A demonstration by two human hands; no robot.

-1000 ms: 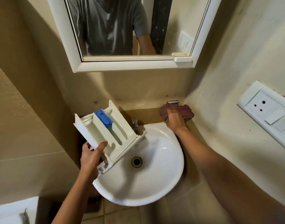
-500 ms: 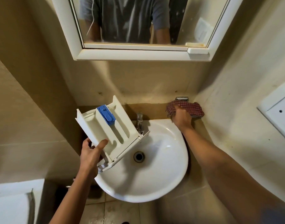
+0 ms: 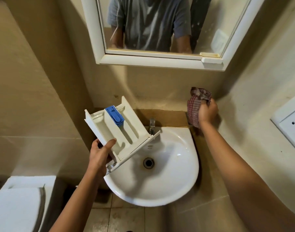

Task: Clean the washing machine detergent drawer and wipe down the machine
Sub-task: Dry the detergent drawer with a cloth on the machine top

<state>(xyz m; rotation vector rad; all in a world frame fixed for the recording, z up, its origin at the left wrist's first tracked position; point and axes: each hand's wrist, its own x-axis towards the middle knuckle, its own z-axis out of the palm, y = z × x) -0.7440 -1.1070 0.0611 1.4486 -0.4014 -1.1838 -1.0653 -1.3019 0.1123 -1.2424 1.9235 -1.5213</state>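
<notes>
Head view: left hand [image 3: 100, 156] grips detergent drawer [image 3: 121, 131] over sink [image 3: 182, 186]; right hand [image 3: 208, 113] clutches checked cloth [image 3: 194, 109].

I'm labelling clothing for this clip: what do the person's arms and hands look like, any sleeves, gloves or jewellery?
The left hand and right hand wear no gloves or visible rings. The left forearm and right forearm are bare to the frame edge: no sleeves, watch or bands. The mirror reflects a grey short-sleeved T-shirt.
</notes>
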